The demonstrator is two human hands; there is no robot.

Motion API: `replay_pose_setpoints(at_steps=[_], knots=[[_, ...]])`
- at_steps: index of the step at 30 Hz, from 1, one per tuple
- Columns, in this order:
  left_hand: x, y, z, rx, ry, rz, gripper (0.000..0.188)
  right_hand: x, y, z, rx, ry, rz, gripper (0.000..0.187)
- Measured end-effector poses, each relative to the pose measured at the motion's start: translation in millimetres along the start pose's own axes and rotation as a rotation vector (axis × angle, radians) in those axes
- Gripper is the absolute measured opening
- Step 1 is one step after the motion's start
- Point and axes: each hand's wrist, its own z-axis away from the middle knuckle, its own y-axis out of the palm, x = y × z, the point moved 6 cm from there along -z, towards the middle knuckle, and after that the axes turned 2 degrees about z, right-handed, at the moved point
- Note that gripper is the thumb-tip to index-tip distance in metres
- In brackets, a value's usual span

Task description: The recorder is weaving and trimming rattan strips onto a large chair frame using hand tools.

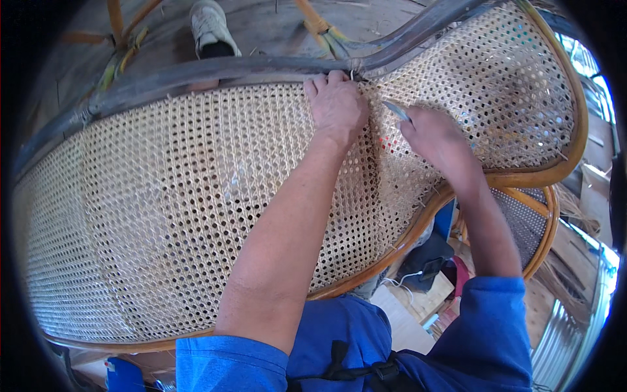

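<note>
A long woven cane panel (150,215) lies across my front, set in a curved rattan frame with a dark far rail (261,67) and a honey-brown near rail (366,279). My left hand (337,104) rests at the far edge of the weave, its fingers curled over the dark rail beside a binding (356,73) at the narrow waist. What those fingers hold, if anything, is hidden. Just right of it, my right hand (434,134) is closed round a small knife, its pale blade (396,110) pointing toward the waist. This hand is slightly blurred.
Beyond the rail, a white shoe (212,29) stands on the floor near rattan legs (317,26). Another woven rattan piece (522,219) sits at the right. Below the near rail are a dark bag (424,264), a white cable (398,284) and boards. Loose fibre strands (565,277) lie far right.
</note>
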Motion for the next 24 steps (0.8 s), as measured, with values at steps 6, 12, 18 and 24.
replay_pose_setpoints(at_steps=[6,12,18,24], knots=[[8.1,2.4,0.2,-0.013,0.011,-0.02,0.026,-51.0,60.7,146.4,-0.184,0.204,-1.052,0.028],[8.0,3.7,-3.5,0.036,0.033,-0.051,0.022,-77.6,272.9,253.6,-0.488,0.728,-1.41,0.022],[13.2,0.5,-3.8,0.06,0.065,0.001,0.022,-14.0,433.9,294.5,-0.101,0.834,-1.512,0.019],[6.4,3.3,-3.2,0.127,0.019,0.011,0.021,0.0,435.6,287.4,-0.31,0.545,-1.109,0.025]])
